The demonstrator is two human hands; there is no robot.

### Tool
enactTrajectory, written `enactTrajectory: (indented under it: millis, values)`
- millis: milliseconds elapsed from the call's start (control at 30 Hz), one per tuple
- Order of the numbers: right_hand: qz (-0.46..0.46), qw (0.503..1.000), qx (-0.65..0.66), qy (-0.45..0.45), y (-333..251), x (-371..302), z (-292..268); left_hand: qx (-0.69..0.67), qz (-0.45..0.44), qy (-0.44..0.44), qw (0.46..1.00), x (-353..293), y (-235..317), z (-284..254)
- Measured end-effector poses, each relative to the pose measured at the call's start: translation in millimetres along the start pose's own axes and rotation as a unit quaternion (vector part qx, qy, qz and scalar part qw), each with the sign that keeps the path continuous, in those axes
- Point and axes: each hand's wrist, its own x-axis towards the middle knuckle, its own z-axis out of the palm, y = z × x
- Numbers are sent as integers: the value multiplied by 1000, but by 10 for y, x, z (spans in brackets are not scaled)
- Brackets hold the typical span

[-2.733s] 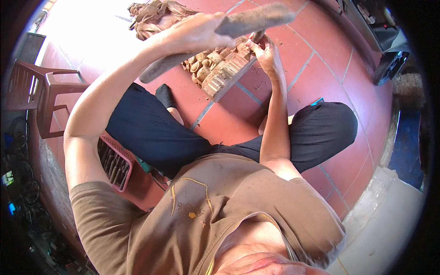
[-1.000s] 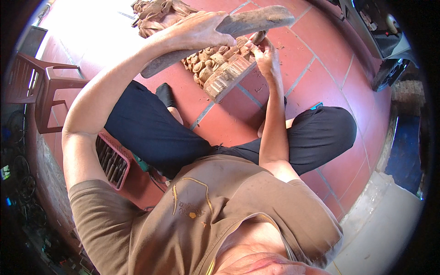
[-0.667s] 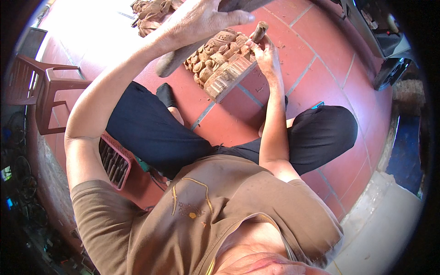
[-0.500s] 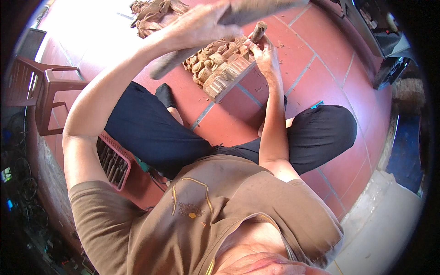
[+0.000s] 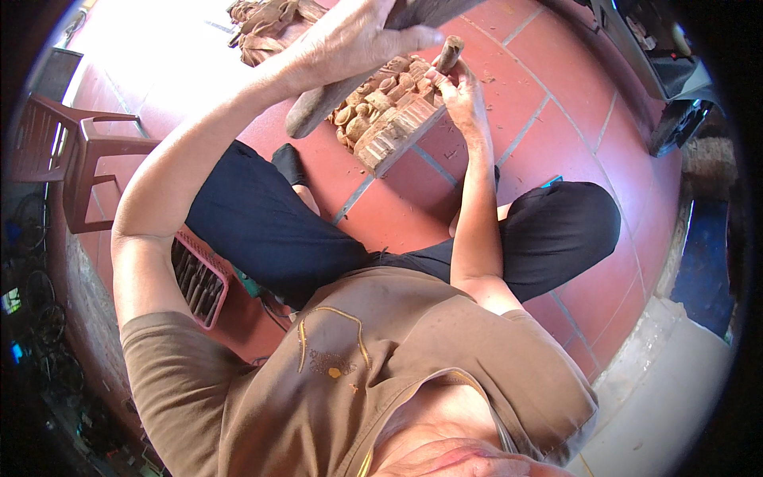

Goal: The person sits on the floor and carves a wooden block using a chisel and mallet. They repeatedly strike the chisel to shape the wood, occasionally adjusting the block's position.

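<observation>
My left hand [image 5: 350, 44] is raised over the work, closed round a wooden club-like mallet [image 5: 338, 94]. The mallet slants from lower left to upper right, and its upper end runs out of view. Below and to the right, my right hand [image 5: 463, 99] grips the upright wooden handle of a carving tool, likely a chisel [image 5: 451, 52]; its blade is hidden. The mallet is apart from the handle's top. Beside that hand a carved wooden block [image 5: 395, 121] with rounded relief lies on the floor between my legs, partly covered by my left hand and the mallet.
Another carved wooden piece [image 5: 266, 30] lies at the far left. A brown plastic chair [image 5: 95, 151] stands on the left. By my left thigh is a pink basket [image 5: 225, 290] of long slender tools. Wood chips dot the red tiled floor [image 5: 548, 151]. A dark machine or vehicle part stands far right.
My left hand has shifted a little away from me and to the left, and the mallet has changed its tilt. My right hand and the carved block have stayed nearly still.
</observation>
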Motion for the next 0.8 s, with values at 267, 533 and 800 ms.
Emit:
enactTrajectory:
  millis: [267,533,800]
  values:
    - [30,999,44,-8,101,36,-22,76,-144,-256,953,-34,-95,-76]
    - [15,1000,2,7,87,20,16,75,-140,-227,961,-83,-132,-70]
    - [12,1000,-29,1,-62,-16,31,53,-178,-158,970,71,289,-345]
